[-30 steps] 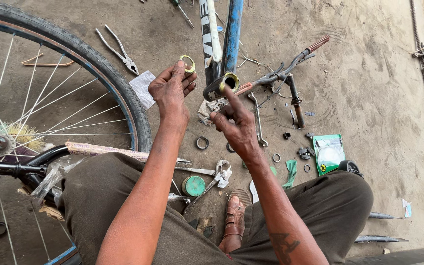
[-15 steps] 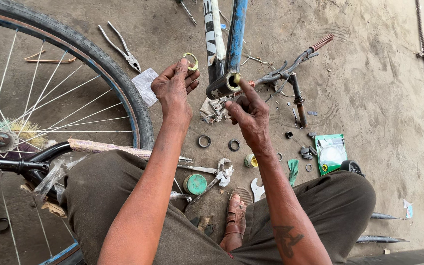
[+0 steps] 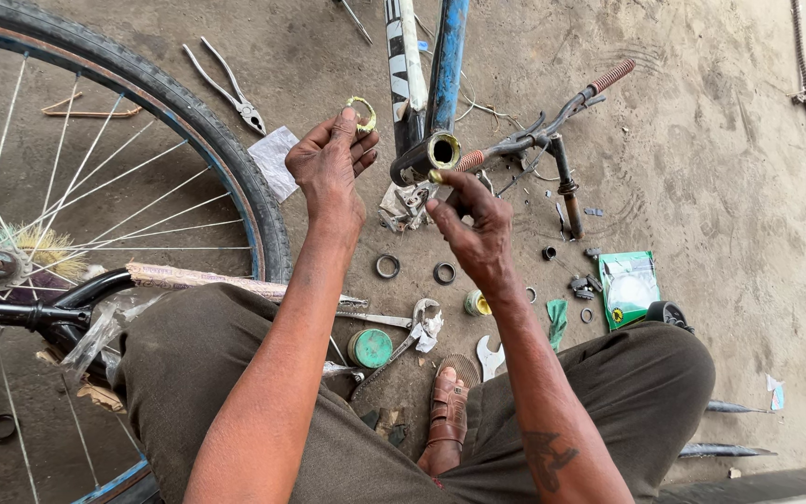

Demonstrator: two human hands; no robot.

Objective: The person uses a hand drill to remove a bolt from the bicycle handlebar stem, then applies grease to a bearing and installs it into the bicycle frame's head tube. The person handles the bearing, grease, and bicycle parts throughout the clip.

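Note:
My left hand [image 3: 330,161] holds up a small greasy yellow-green ring [image 3: 362,114] between thumb and fingertips, left of the bicycle frame. My right hand [image 3: 474,221] is pinched just below the open end of the frame's tube [image 3: 441,150], its fingertips touching the greasy rim. I cannot tell whether it holds a small part. The blue tube [image 3: 448,65] and a white tube [image 3: 404,65] of the frame run up out of view.
A spoked wheel [image 3: 235,177] stands at left. On the dirt floor lie pliers [image 3: 228,86], a handlebar with a red grip [image 3: 562,112], two dark rings [image 3: 387,267], a green tin [image 3: 369,347], wrenches [image 3: 412,327], and a green packet [image 3: 629,287]. My sandalled foot [image 3: 445,411] rests below.
My right hand slid from covering the tube's end down to just below it, exposing the opening. The left hand stayed up with the ring.

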